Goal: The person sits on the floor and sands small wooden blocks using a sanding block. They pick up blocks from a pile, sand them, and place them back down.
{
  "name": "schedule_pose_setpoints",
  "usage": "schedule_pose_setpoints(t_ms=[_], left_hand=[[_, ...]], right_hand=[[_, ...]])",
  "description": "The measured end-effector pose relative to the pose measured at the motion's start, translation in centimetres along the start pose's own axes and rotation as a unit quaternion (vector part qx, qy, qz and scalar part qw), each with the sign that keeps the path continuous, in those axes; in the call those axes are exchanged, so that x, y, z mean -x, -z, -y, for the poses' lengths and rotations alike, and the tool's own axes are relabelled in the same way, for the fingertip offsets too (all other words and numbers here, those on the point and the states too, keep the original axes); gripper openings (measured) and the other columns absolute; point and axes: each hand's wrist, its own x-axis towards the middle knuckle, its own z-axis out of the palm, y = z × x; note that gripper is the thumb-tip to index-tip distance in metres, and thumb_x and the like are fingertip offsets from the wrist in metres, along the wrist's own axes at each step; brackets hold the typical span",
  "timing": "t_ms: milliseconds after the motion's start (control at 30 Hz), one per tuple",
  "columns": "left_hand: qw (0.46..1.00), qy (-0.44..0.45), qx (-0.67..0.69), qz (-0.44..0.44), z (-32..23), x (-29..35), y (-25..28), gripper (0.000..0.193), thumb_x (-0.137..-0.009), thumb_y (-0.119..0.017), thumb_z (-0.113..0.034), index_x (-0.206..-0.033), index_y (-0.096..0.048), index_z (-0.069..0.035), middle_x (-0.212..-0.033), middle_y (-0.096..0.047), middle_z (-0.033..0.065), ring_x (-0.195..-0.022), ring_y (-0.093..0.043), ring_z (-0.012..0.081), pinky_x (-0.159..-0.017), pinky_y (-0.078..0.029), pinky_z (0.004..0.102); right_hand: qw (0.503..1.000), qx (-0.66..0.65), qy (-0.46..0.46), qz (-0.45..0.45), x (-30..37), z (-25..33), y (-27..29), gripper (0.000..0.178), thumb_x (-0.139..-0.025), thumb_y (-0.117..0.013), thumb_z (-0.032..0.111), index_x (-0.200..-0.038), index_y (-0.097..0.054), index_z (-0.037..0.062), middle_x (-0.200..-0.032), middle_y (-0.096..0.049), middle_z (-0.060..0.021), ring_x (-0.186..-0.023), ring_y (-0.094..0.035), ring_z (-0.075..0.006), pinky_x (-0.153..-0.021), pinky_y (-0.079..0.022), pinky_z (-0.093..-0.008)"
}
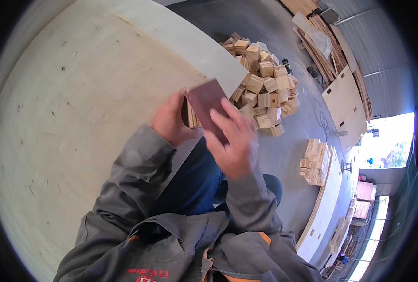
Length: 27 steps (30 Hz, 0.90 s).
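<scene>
My right hand (236, 145) grips a flat, reddish-brown sanding block (206, 104), its fingers spread over the top face. Under that, partly covered, is a small plywood block (193, 118) with layered edges. My left hand (168, 121) holds the plywood block from the left side, fingers curled round it. The sanding block lies tilted across the plywood block and seems to touch it. Both hands are near the right edge of a large pale plywood sheet (82, 113), with my legs just below. The right hand is slightly blurred.
A heap of loose plywood blocks (267, 84) lies on the grey floor (284, 155) beyond the sheet's corner. Farther right stands a neat stack of blocks (315, 162) beside a long plywood panel (322, 211). More boards (347, 103) lean along the corrugated wall.
</scene>
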Motion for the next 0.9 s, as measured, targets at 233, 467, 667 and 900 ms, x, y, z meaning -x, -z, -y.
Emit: schedule_pose_setpoints(t_ms=[233, 467, 667, 900], left_hand=[[0.999, 0.046, 0.02, 0.01, -1.4, 0.3, 0.0, 0.098, -0.069, -0.101, -0.013, -0.154, -0.054, -0.007, -0.139, -0.067, 0.022, -0.129, -0.069, 0.0399, -0.108, -0.058, 0.0449], [0.996, 0.045, 0.075, 0.03, -1.1, -0.2, -0.5, 0.105, -0.07, -0.103, -0.01, -0.159, -0.046, -0.003, -0.139, -0.068, 0.0176, -0.131, -0.07, 0.0294, -0.11, -0.058, 0.0419], [0.989, 0.017, 0.143, 0.022, 0.4, -0.5, -0.8, 0.104, -0.07, -0.102, -0.008, -0.157, -0.047, -0.001, -0.137, -0.07, 0.0167, -0.131, -0.069, 0.0277, -0.113, -0.056, 0.0406], [0.995, 0.048, 0.087, 0.004, 0.4, 0.2, -0.9, 0.098, -0.07, -0.102, -0.011, -0.155, -0.053, -0.004, -0.134, -0.07, 0.0174, -0.127, -0.072, 0.0332, -0.106, -0.06, 0.0425]], right_hand=[[0.999, -0.012, 0.008, 0.031, 3.5, 1.4, 2.7, 0.052, -0.08, -0.091, 0.011, -0.131, -0.08, 0.0099, -0.153, -0.067, -0.0167, -0.12, -0.066, -0.0408, -0.105, -0.056, -0.0516], [0.999, 0.01, -0.018, -0.026, -5.9, -3.2, -3.3, 0.039, -0.088, -0.084, 0.02, -0.127, -0.082, 0.0145, -0.147, -0.072, -0.0138, -0.123, -0.068, -0.0402, -0.108, -0.054, -0.0526], [1.0, -0.007, -0.009, -0.026, -3.5, -2.5, -2.3, 0.044, -0.089, -0.084, 0.02, -0.132, -0.079, 0.0131, -0.152, -0.068, -0.015, -0.123, -0.066, -0.041, -0.109, -0.053, -0.0539], [0.998, -0.039, -0.015, 0.039, 4.6, 1.7, 3.3, 0.053, -0.079, -0.091, 0.01, -0.132, -0.079, 0.0122, -0.155, -0.066, -0.0149, -0.122, -0.066, -0.0375, -0.103, -0.055, -0.0497]])
